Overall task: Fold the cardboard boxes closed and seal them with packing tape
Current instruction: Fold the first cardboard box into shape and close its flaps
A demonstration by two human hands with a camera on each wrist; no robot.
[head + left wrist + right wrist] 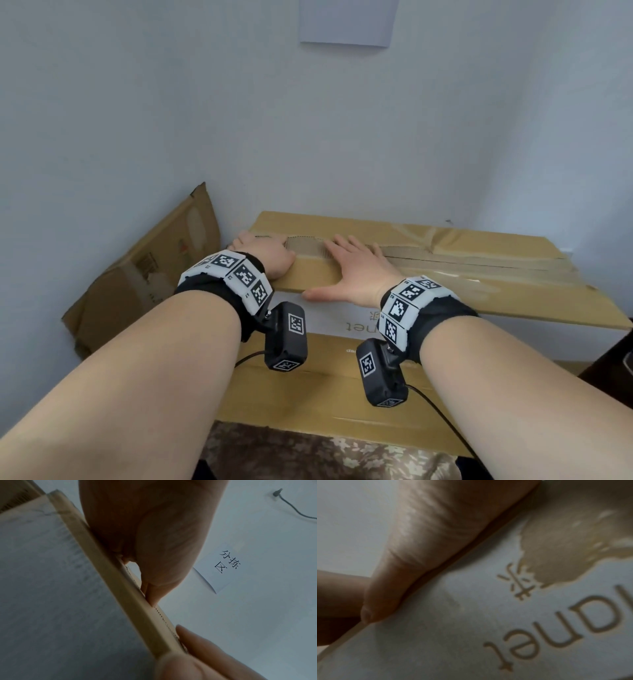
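A large brown cardboard box (445,287) stands against the wall with its top flaps folded down. Old clear tape (486,265) and a torn strip run along the seam. My left hand (265,253) sits at the top's left end, fingers bent down with their tips (152,599) pressing the flap. My right hand (356,267) lies flat on the near flap, fingers spread, with its thumb (412,555) along the front edge above the white printed side (471,635). No roll of packing tape is in view.
A flattened cardboard box (144,274) leans in the corner to the left. A paper sign (221,566) hangs on the wall above. Patterned fabric (308,455) lies below the box front, and a dark object (613,359) stands at the right edge.
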